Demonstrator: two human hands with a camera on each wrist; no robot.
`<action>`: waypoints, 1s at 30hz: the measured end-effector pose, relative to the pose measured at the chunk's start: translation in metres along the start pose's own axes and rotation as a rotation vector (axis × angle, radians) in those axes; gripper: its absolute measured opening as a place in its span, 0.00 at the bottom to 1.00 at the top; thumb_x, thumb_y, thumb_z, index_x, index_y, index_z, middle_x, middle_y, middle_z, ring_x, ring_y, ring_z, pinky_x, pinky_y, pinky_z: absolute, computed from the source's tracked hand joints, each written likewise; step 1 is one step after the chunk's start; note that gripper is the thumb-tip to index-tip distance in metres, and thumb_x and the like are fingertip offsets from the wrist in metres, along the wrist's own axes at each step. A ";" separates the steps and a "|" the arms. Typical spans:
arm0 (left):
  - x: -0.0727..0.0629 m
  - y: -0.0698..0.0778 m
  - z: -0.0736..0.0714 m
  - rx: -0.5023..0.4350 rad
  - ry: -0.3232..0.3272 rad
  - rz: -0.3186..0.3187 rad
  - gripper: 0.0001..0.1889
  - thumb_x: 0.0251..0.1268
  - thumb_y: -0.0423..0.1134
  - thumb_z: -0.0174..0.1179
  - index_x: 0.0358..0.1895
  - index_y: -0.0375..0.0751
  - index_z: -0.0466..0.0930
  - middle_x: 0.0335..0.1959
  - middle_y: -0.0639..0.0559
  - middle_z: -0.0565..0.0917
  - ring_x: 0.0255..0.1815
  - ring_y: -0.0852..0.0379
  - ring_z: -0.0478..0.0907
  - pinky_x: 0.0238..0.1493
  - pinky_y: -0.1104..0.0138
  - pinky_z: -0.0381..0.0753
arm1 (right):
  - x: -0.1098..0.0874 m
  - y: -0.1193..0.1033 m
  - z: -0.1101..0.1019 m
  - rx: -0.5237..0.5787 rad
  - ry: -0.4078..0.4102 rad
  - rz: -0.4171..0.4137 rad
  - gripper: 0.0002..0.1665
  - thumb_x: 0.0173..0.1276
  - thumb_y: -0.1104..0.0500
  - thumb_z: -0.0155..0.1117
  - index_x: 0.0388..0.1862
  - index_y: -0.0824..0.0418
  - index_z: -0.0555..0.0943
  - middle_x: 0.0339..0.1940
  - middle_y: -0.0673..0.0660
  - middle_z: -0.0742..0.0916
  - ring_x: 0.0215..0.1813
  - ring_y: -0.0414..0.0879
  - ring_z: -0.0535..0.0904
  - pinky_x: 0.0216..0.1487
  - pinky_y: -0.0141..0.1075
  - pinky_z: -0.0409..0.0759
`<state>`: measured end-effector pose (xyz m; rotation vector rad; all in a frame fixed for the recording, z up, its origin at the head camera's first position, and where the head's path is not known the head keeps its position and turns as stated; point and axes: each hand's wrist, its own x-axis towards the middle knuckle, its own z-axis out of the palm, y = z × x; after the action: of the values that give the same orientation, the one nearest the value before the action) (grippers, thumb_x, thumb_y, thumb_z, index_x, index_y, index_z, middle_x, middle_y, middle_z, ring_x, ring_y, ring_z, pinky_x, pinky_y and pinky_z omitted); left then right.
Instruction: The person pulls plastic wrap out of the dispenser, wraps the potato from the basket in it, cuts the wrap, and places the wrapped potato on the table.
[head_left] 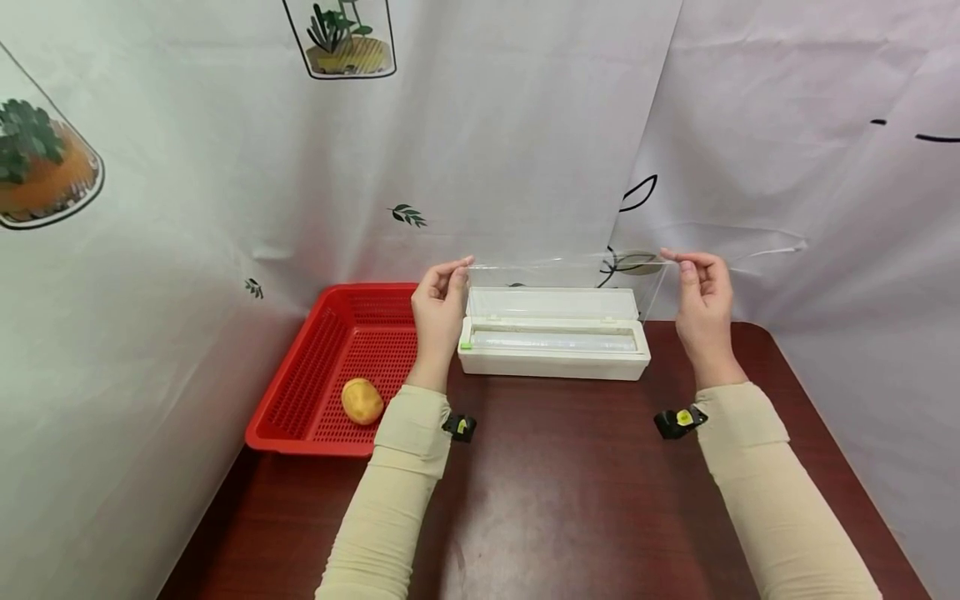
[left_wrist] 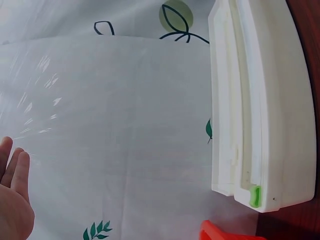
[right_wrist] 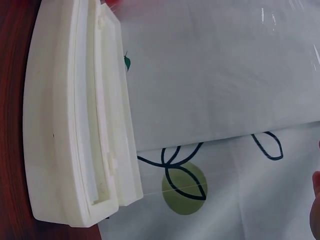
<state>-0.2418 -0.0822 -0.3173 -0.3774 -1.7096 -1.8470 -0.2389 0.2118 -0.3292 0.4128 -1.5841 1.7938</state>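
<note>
A sheet of clear cling film [head_left: 558, 265] is stretched between the two hands, rising from a white cling film dispenser [head_left: 555, 365]. The left hand [head_left: 439, 308] pinches the film's left corner between thumb and fingers. At the other corner the right hand [head_left: 703, 312] pinches it in the same way. Both hands are raised above the dispenser, one to each side. The dispenser's lid [head_left: 551, 302] is tipped back, and a roll [head_left: 555, 341] shows inside. A green slider [left_wrist: 255, 196] sits at its left end. Only parts of the hands show in the wrist views.
A red plastic basket [head_left: 258, 437] stands to the left on the dark red-brown table [head_left: 570, 492], with a potato [head_left: 362, 402] inside. The left forearm passes over the basket's right part. Printed fabric [head_left: 525, 125] hangs behind and around the table.
</note>
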 end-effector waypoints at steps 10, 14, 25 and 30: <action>0.003 0.007 0.001 -0.007 0.005 0.044 0.09 0.63 0.24 0.53 0.42 0.19 0.75 0.44 0.31 0.80 0.48 0.51 0.79 0.50 0.65 0.75 | 0.005 0.005 -0.003 0.046 0.006 -0.024 0.09 0.70 0.72 0.45 0.43 0.67 0.73 0.42 0.54 0.85 0.53 0.44 0.76 0.61 0.34 0.62; 0.004 0.011 0.001 0.007 0.007 0.060 0.09 0.63 0.24 0.54 0.42 0.19 0.75 0.44 0.31 0.80 0.48 0.53 0.79 0.51 0.63 0.75 | 0.007 0.004 -0.003 0.059 0.007 -0.028 0.09 0.70 0.72 0.44 0.43 0.68 0.73 0.43 0.55 0.85 0.54 0.45 0.76 0.63 0.35 0.60; 0.012 -0.005 -0.002 -0.016 0.024 0.125 0.09 0.62 0.25 0.55 0.42 0.21 0.77 0.43 0.33 0.81 0.47 0.55 0.79 0.48 0.65 0.76 | 0.009 -0.001 -0.004 0.004 0.008 -0.038 0.09 0.71 0.69 0.44 0.46 0.65 0.72 0.45 0.56 0.84 0.58 0.49 0.73 0.64 0.35 0.60; 0.015 -0.004 -0.002 -0.038 0.030 0.150 0.09 0.62 0.26 0.56 0.42 0.22 0.78 0.43 0.34 0.82 0.46 0.55 0.80 0.49 0.63 0.76 | 0.010 -0.005 -0.002 0.029 0.025 -0.078 0.09 0.71 0.69 0.45 0.44 0.66 0.73 0.44 0.57 0.85 0.56 0.49 0.74 0.63 0.36 0.61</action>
<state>-0.2553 -0.0876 -0.3126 -0.4771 -1.5839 -1.7696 -0.2416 0.2168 -0.3193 0.4578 -1.5066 1.7581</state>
